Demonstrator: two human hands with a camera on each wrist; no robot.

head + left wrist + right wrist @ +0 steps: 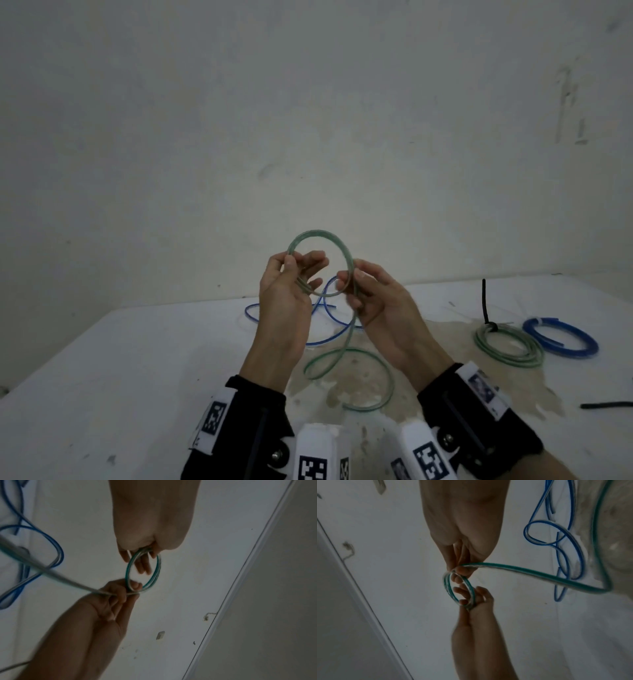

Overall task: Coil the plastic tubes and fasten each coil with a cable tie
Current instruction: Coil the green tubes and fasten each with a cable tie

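Both hands hold a green plastic tube (320, 236) up above the white table (102, 359), wound into a small coil. My left hand (291, 274) grips the coil's left side between thumb and fingers. My right hand (356, 287) pinches the coil's right side, where the loose tail (346, 356) drops and curls on the table. In the left wrist view the coil (144, 572) hangs between the left hand (137, 555) and the right hand (123, 589). The right wrist view shows the coil (458, 589) and its tail (539, 574) sweeping right.
A loose blue tube (322, 308) lies uncoiled on the table behind my hands. At the right lie a green coil (507, 346) fastened with a black cable tie (484, 301) and a blue coil (561, 339). Another black cable tie (606, 405) lies near the right edge.
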